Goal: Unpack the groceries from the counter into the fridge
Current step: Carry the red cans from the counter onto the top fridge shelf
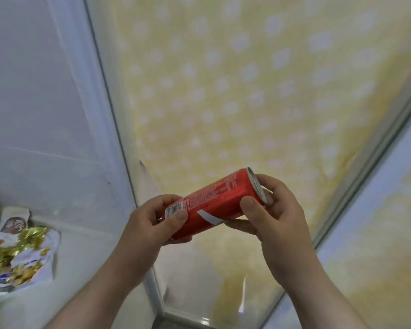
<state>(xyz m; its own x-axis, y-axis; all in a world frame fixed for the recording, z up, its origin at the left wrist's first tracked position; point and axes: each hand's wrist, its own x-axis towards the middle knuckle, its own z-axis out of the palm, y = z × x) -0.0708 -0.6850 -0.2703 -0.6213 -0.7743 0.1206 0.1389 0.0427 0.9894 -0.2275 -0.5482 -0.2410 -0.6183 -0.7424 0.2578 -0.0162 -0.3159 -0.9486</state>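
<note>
A slim red soda can point(215, 201) with white print and a barcode lies tilted in the air, its top end up to the right. My left hand point(150, 224) grips its lower end with thumb on the barcode. My right hand point(274, 216) holds the top end, thumb across the side and fingers round the rim. Below and behind the can spreads a fridge shelf point(247, 91) covered with a yellow liner dotted white.
A white fridge wall point(45, 115) rises at the left, with a grey frame edge point(114, 119) along the shelf. At the lower left lies a white snack bag with gold wrappers point(17, 252). A second frame edge point(370, 162) bounds the shelf at the right.
</note>
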